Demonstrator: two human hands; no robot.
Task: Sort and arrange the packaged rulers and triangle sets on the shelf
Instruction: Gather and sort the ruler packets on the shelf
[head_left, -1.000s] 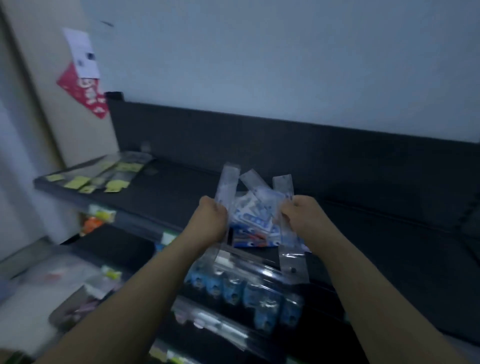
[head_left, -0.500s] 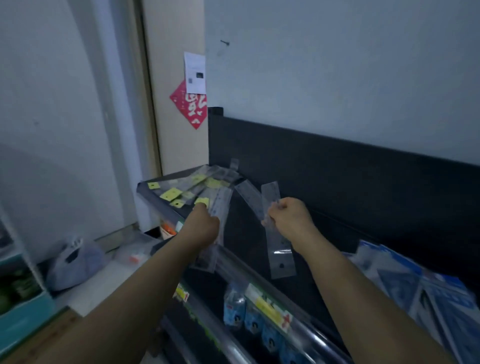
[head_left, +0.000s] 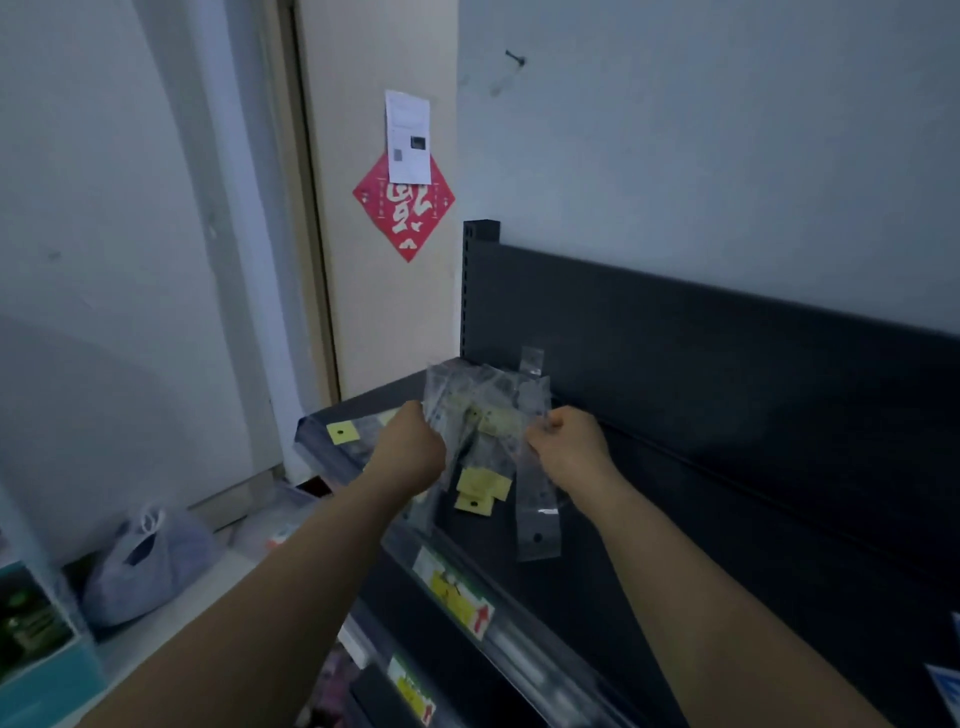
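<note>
Both hands are over the left end of the dark top shelf (head_left: 675, 519). My left hand (head_left: 410, 449) is closed on clear packaged rulers (head_left: 447, 402) at the left of a loose pile. A long clear ruler pack (head_left: 537, 514) hangs down from my right hand (head_left: 566, 441), which is closed on it. Between the hands lies a heap of clear ruler packs with yellow header tags (head_left: 480, 486). Another yellow-tagged pack (head_left: 344, 432) lies at the shelf's left corner. A blue packaged set (head_left: 950, 686) shows at the far right edge.
The shelf's black back panel (head_left: 727, 353) rises behind the pile. Price labels (head_left: 457, 592) run along the shelf's front rail, with lower shelves beneath. A door with a red paper ornament (head_left: 404, 205) stands to the left. A plastic bag (head_left: 145, 561) lies on the floor.
My view and both hands have swung left along the shelf, from the blue packs to the yellow-tagged pile. The held ruler packs now sit over that pile at the left end.
</note>
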